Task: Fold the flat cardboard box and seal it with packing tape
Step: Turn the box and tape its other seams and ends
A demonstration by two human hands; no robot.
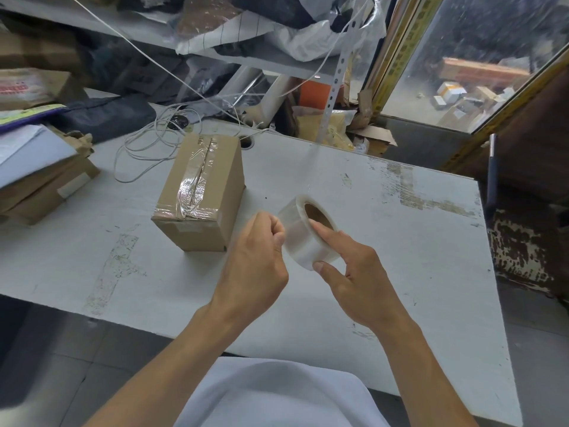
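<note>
Head view: tape roll (pixel 308 232) in right-hand (pixel 360 275) grip, taped box (pixel 200 195) just left.

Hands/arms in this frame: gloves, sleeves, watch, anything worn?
Nothing worn. Left hand and right hand are bare, no gloves, rings or watch showing. Both forearms are bare as far as the frame shows, no sleeves. Only light-coloured clothing at the bottom edge.

The lower rim of the tape roll (pixel 308 234) is covered by the right hand (pixel 358 272), and its left edge by the fingers of the left hand (pixel 252 260). Whether a tape end is pinched there cannot be told. The far and left faces of the cardboard box (pixel 200 192) are hidden. Both forearms are cut off by the bottom edge.
</note>
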